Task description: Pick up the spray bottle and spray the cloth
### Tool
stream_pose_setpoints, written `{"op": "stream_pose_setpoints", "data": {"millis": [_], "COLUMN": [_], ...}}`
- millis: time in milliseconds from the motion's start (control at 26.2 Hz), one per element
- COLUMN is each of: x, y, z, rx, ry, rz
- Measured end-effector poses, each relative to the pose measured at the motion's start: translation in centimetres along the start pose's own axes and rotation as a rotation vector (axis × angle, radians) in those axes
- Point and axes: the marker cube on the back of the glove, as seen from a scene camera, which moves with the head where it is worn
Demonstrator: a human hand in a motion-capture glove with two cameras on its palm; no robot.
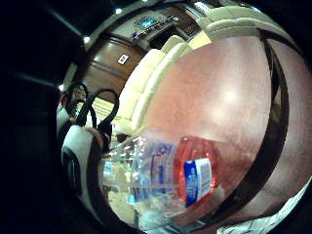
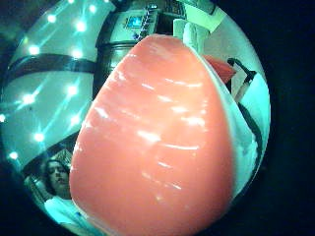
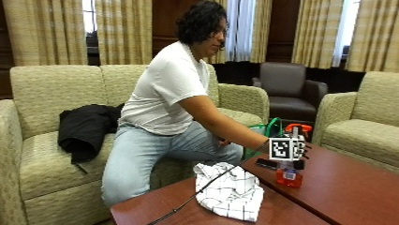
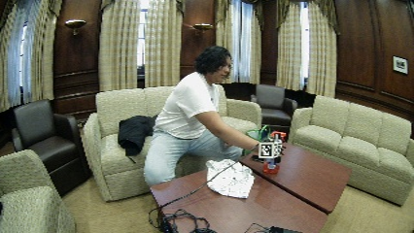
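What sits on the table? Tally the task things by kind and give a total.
Spray bottle, orange, standing at the hand: 1
Cloth, white with dark checks, crumpled beside it: 1
Total: 2

Daylight through curtained windows; palm views show ceiling-light glare.

Person [image 4: 187,116] seated on sofa [image 4: 110,145] at frame centre, right hand [image 4: 270,151] held at spray bottle [image 4: 274,154] on red-brown table [image 4: 310,174], checked cloth [image 4: 230,178] laid lower centre.
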Motion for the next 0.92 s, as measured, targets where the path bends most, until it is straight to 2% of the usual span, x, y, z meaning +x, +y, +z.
{"op": "stream_pose_setpoints", "data": {"millis": [115,305,534,725,916], "x": [-0.1,0.2,-0.2,-0.6,-1.7], "y": [-0.6,0.1,3.7,3.5,4.9], "z": [-0.2,0.0,-1.3,-3.2,-4.4], "rx": [0.031,-0.033,-0.272,-0.196,-0.289], "ry": [-0.011,-0.009,0.053,0.184,0.266], "rz": [0.014,0.078,0.159,0.191,0.192]}}
